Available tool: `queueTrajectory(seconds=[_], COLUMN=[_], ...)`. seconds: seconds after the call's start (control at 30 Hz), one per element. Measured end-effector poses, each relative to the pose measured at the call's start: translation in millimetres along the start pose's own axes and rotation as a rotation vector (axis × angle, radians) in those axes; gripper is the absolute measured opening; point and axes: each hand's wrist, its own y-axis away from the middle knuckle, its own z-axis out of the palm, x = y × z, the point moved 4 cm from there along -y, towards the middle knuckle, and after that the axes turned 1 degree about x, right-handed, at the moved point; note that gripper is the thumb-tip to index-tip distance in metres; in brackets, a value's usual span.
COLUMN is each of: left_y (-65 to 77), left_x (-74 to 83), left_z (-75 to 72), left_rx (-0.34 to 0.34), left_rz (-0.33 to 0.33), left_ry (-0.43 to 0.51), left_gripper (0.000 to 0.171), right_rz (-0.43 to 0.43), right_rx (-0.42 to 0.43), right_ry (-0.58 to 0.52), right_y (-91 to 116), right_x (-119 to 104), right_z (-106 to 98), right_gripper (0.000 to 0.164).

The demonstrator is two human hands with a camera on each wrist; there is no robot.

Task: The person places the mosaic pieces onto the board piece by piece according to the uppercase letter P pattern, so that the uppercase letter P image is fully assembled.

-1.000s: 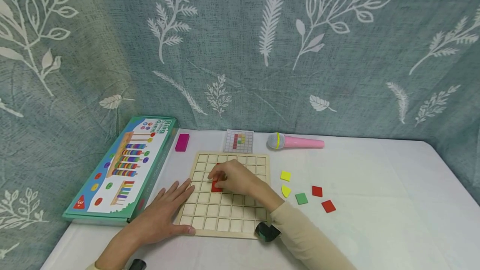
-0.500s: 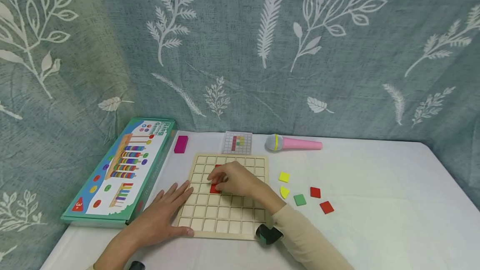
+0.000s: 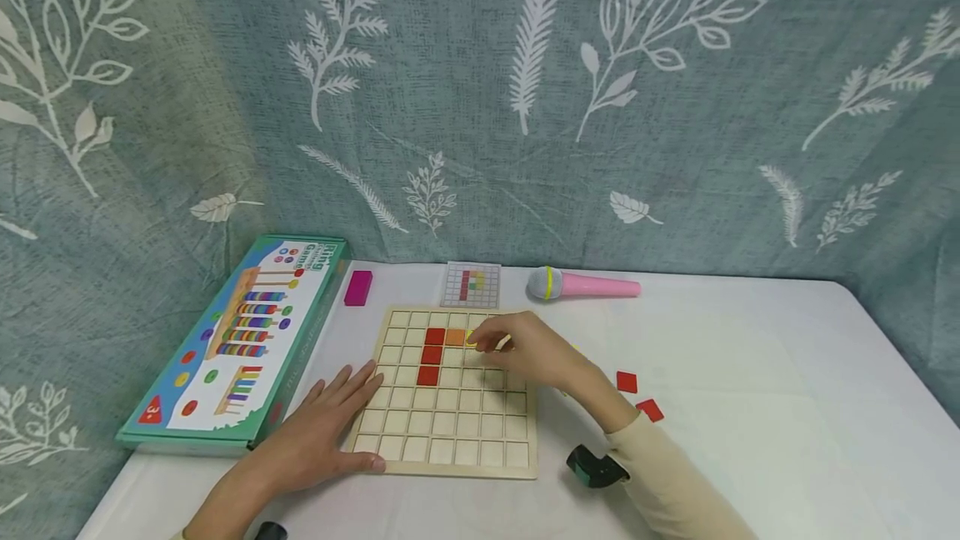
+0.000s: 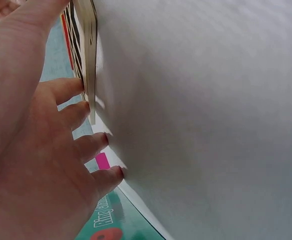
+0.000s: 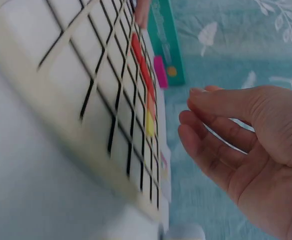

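A wooden grid board point(image 3: 420, 467) lies on the white table. Three red tiles point(image 3: 431, 355) form a column in its cells, with an orange tile point(image 3: 454, 337) and a partly covered yellow tile point(image 3: 471, 337) to the right of the top one. My left hand point(image 3: 315, 432) rests at the board's left side, fingers spread, thumb at the front corner. Over the board's upper right, my right hand point(image 3: 532, 348) hovers with loosely bent fingers. The right wrist view shows the right hand's thumb point(image 5: 221, 102) and fingers holding nothing.
Two red tiles point(image 3: 627, 382) lie right of the board; my right arm mostly hides other pieces there. Behind the board are a printed pattern card point(image 3: 453, 298), a pink microphone point(image 3: 600, 286) and a magenta block point(image 3: 358, 288). A green game box point(image 3: 258, 432) stands left.
My right hand has moved off the lowest red tile and to the right, uncovering the red column, the orange tile and part of the yellow one. My left hand stays at the board's edge.
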Motion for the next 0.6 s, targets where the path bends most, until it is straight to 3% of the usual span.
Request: queueTrajectory(seconds=[0.4,0.6], left_y=[-1.3,-2.3], left_x=[-0.1,-0.2], left_z=[-0.3,0.3], left_rx=[-0.019,-0.025], left_rz=[-0.022,-0.022], left_ry=[0.005,0.0], left_gripper=[0.109,0.109], right_rz=[0.098,0.165], right_rx=[0.104,0.108], right_ry=[0.07,0.111], right_y=[52,77], right_x=[43,66], right_z=[-43,-55], right_gripper=[0.022,0.022])
